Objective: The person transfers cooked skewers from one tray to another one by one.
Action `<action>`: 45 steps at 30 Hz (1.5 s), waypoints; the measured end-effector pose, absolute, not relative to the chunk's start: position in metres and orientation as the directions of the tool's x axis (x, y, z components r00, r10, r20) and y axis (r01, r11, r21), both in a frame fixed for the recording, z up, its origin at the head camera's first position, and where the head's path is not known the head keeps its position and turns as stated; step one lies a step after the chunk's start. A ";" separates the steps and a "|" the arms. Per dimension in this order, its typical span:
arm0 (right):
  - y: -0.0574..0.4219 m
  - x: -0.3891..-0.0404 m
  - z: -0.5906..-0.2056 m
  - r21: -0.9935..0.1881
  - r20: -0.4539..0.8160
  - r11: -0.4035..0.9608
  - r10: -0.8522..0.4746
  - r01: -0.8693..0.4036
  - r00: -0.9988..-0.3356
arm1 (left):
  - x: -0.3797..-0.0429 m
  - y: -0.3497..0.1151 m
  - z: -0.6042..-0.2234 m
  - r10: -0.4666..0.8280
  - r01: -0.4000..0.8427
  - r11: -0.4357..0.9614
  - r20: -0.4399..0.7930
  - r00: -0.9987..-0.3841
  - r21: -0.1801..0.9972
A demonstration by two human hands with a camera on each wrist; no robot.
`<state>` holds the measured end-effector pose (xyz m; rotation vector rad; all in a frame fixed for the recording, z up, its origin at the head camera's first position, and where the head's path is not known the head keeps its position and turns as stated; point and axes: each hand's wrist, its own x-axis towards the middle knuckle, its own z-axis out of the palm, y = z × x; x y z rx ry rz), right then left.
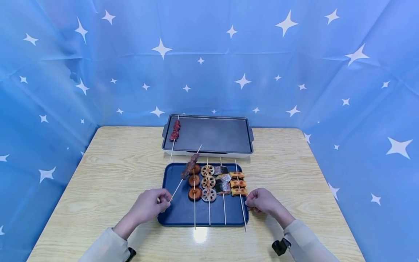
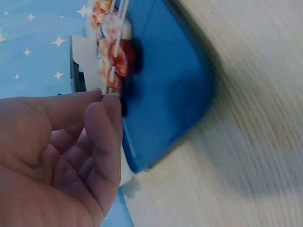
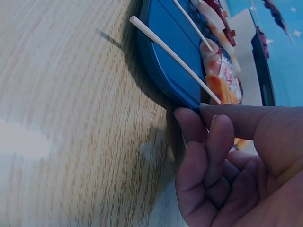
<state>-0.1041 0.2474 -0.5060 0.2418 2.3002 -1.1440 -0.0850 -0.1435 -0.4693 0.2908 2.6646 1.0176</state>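
My left hand [image 1: 153, 203] pinches the bare end of a dark meat skewer [image 1: 190, 166] between thumb and fingers. That skewer slants up and right over the blue tray [image 1: 176, 214], its tip near the grill's front edge. In the left wrist view its stick end shows at the fingertips. My right hand [image 1: 263, 201] grips the tray's right rim, thumb and forefinger on the edge in the right wrist view. On the tray lie a mushroom skewer [image 1: 194, 194], a lotus root skewer [image 1: 208, 194], a dark-skinned fish-like skewer [image 1: 222, 187] and a yellow-orange browned skewer [image 1: 239, 191].
Behind the tray stands a black grill plate [image 1: 212, 133] on a white base. A red meat skewer [image 1: 175, 131] lies at its left end, its stick sticking out over the front. Wooden tabletop [image 1: 114, 163] surrounds both, with a blue star-printed curtain [image 1: 209, 83] behind.
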 end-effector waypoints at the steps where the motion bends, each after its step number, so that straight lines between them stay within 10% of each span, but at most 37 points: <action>1: 0.247 -0.104 -0.506 -0.678 -0.553 0.621 -0.080 0.392 -0.830 | -0.083 -0.145 -0.469 0.278 0.097 0.749 -0.179 -0.944 0.656; 45: 0.249 -0.104 -0.510 -0.706 -0.535 0.596 -0.095 0.382 -0.840 | -0.064 -0.133 -0.484 0.284 -0.011 0.723 -0.312 -0.907 0.690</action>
